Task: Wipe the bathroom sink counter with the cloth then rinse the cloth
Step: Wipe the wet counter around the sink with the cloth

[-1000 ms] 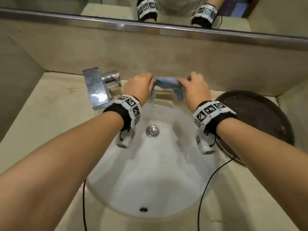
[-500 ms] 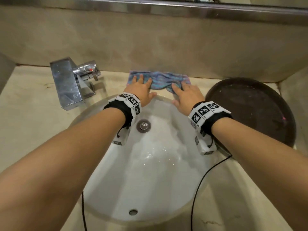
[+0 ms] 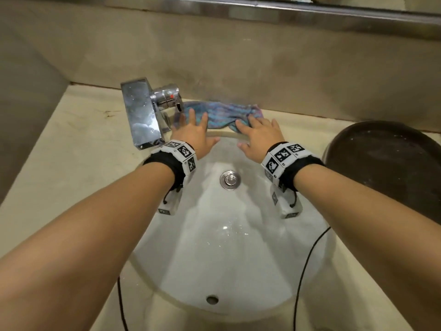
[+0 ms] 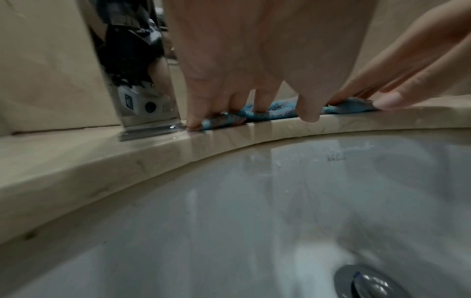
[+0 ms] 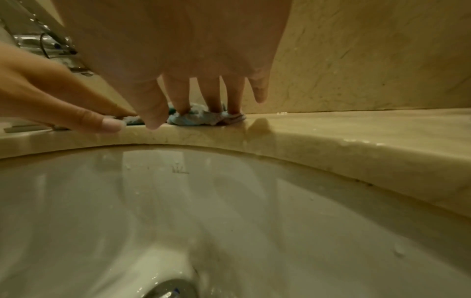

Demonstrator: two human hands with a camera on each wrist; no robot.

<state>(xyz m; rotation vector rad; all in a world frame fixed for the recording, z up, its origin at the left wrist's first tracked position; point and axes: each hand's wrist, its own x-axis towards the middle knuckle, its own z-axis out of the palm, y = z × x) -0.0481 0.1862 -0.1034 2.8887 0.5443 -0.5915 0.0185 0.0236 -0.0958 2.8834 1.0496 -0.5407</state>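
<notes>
A blue and purple cloth (image 3: 222, 112) lies flat on the beige counter (image 3: 71, 144) strip behind the white sink basin (image 3: 226, 254), against the back wall. My left hand (image 3: 193, 132) presses the cloth's left end with straight, spread fingers, right beside the chrome faucet (image 3: 143, 113). My right hand (image 3: 259, 134) presses the right end the same way. In the left wrist view the fingertips (image 4: 196, 123) sit on the cloth (image 4: 267, 113) at the counter's edge. In the right wrist view the fingers (image 5: 214, 96) push down on the bunched cloth (image 5: 201, 119).
A dark round tray (image 3: 391, 168) lies on the counter at the right. The sink drain (image 3: 230, 180) sits below my hands. A mirror edge (image 3: 262, 7) runs above the backsplash. Black wrist cables (image 3: 307, 259) hang over the basin. Water beads on the counter (image 5: 362, 141).
A second ago both hands held the cloth up over the basin; it now lies flat on the counter under straight fingers and has slid left toward the faucet.
</notes>
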